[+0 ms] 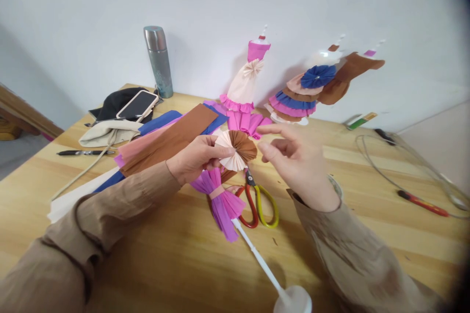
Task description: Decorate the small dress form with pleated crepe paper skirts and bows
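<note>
My left hand (198, 157) pinches the cream side of a round pleated paper rosette (240, 149), half cream and half brown. Just right of the rosette, my right hand (290, 156) is held up with its fingers apart and nothing in them. Below the hands lies a white stand (262, 261) with a round base, dressed in a purple paper bow (220, 195) with a peach band. Scissors (259, 205) with one red and one yellow handle rest beside the bow, their blades partly hidden.
Sheets of coloured paper (172, 139) spread to the left, near a phone (137, 105), a pen (85, 152) and a thermos (158, 61). Paper dresses on stands (242, 83) line the wall. A cable (367, 156) and a red-handled tool (426, 204) lie right.
</note>
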Available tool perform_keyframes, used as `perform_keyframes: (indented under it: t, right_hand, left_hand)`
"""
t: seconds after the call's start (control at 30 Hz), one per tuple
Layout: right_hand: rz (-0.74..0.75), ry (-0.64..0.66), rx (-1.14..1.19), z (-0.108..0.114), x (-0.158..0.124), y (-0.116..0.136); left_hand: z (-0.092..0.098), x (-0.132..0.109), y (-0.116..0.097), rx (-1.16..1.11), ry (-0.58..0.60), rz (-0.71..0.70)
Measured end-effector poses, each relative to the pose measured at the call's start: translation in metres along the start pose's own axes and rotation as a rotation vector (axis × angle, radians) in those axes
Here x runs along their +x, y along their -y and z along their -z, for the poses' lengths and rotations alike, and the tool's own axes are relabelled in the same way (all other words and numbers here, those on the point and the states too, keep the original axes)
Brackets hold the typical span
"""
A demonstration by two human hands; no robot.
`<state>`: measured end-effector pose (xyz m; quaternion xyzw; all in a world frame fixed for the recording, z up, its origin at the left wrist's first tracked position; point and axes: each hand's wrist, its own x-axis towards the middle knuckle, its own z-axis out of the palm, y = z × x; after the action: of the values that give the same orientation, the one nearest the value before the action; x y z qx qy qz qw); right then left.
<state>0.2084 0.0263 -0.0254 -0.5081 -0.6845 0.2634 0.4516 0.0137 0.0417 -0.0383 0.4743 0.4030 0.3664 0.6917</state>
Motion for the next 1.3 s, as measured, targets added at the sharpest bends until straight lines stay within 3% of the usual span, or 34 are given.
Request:
perform_keyframes:
  t: [0.13, 0.47, 0.9, 1.13, 1.3]
  right_hand:
    - [-0.010, 0.172, -0.030, -0.014, -0.005, -0.004]
    - [-0.075, 0.261, 0.272, -0.016, -0.001, -0.008]
    - [-0.109, 0.168, 0.288, -0.008, 0.004, -0.004]
    - [0.000, 0.024, 0.059, -0.009, 0.003, -0.011]
    - [0.242, -0.121, -0.267, -0.014, -0.001, -0.014]
  left_hand:
    - [-0.003, -0.002, 0.000, 0.011, 0.002, -0.013]
    - [-0.005, -0.008, -0.006, 0.005, 0.039, 0.011]
    - [-0.006, -0.008, -0.007, -0.085, 0.104, -0.043]
    - [-0.011, -0.013, -0.008, 0.057, -0.072, -0.114]
    - [-0.014, -0.014, -0.007, 0.183, -0.192, -0.218]
